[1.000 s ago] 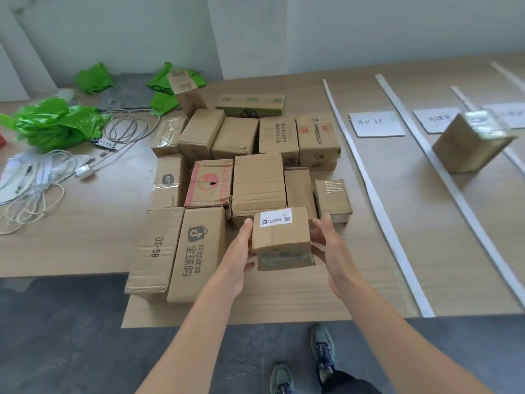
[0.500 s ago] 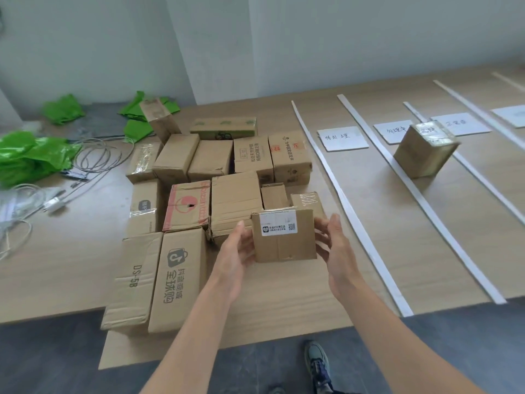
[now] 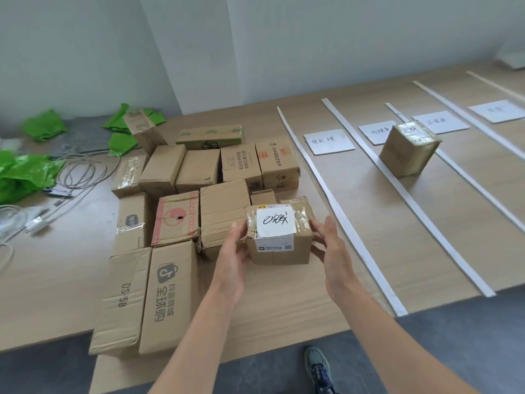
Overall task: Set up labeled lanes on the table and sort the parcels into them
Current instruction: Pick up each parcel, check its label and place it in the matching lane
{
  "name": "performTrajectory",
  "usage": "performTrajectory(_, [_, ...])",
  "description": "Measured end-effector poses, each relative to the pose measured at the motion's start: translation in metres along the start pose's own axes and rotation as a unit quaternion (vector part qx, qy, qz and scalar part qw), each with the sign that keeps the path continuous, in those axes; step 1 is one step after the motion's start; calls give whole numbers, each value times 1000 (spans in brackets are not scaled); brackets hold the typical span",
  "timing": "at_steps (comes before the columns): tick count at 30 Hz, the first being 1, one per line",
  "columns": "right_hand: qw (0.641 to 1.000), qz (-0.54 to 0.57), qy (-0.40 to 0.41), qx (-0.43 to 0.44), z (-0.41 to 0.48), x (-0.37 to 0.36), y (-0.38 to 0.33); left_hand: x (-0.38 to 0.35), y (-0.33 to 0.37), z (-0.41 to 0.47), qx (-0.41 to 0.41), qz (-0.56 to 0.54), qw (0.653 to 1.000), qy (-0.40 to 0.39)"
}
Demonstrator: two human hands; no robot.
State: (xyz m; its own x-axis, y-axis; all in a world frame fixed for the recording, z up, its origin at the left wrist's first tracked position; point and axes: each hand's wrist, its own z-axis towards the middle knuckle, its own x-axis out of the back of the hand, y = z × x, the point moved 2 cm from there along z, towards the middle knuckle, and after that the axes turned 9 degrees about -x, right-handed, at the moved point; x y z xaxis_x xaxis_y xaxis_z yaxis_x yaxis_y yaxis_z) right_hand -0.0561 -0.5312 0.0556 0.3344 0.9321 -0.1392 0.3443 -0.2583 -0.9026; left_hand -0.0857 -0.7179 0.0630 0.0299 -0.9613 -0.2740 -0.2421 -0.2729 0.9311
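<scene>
I hold a small cardboard parcel (image 3: 279,237) just above the table between both hands; its top carries a white handwritten label. My left hand (image 3: 234,248) grips its left side and my right hand (image 3: 329,245) grips its right side. Behind and left of it lies a cluster of several cardboard parcels (image 3: 199,189). To the right, white strips (image 3: 338,211) mark lanes on the wooden table (image 3: 383,251), each headed by a handwritten paper label (image 3: 329,141). One taped parcel (image 3: 407,150) stands in the second lane.
Green plastic bags (image 3: 22,172) and grey cables (image 3: 82,169) lie at the table's left. Two long boxes (image 3: 147,297) overhang the near table edge. My shoe (image 3: 318,368) shows on the dark floor below. A white wall runs behind.
I have tipped the parcel toward me, so its top with the handwritten label now shows. The view has shifted right, bringing more of the lanes into sight.
</scene>
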Motion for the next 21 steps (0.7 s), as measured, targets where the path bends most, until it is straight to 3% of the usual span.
performTrajectory(11, [999,30,14,19,-21,37,-26,-60,4,-6,-30,34,989,-137])
performTrajectory(21, [997,38,52,31,-4,153,-62,-181,-8,-12,-35,79,971,-223])
